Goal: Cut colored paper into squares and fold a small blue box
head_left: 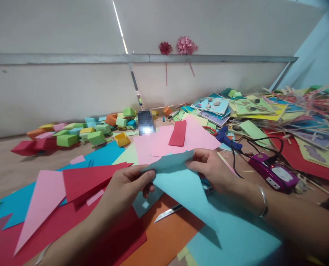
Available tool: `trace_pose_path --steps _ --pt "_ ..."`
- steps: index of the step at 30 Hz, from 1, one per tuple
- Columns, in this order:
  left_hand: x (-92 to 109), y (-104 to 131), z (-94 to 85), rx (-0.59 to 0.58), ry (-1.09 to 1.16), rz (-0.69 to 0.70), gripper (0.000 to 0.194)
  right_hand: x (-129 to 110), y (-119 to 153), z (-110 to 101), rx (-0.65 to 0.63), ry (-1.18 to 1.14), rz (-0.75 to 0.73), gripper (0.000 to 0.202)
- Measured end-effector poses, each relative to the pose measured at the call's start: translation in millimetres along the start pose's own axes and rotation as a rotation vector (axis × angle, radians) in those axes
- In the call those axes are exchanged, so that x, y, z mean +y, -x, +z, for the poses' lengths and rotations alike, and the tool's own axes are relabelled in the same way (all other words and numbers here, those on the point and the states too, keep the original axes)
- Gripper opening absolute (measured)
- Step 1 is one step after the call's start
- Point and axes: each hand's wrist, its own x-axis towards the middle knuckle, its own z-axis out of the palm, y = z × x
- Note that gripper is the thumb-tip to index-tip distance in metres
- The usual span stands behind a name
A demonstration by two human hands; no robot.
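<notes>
I face a pale wall (70, 90), a grey metal rail (84, 58) running across it and a thin bright slit (120, 26) slanting down it; a light-blue wall (323, 51) stands to my right, and a brown surface (3, 159) spreads below

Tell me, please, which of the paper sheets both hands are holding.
The raised light-blue sheet, pinched by the left hand and right hand; the flat light-blue sheet at its right and the orange sheet below it are not held.

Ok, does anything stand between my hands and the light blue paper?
Nothing visible: your left hand and right hand both pinch the light blue paper directly. The utility knife, partly hidden beneath it, isn't between them.
</notes>
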Motion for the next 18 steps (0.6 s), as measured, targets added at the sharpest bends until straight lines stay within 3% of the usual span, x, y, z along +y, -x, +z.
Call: trace_pose_path --steps 5,10,18 --pt "-6.3 -7.5 -7.8 0.014 0.168 0.015 0.026 -4.2 -4.6 -6.1 -0.014 -0.034 0.045 0.012" --pt "-10.6 -9.7 -11.3 -0.051 0.265 -0.010 0.019 -5.0 -6.1 -7.8 0.012 -0.072 0.026 0.010" --pt "7.9 -5.3 -15.2 -0.183 0.295 -0.023 0.014 -13.4 1.3 -7.3 -0.024 0.061 -0.089 0.015"
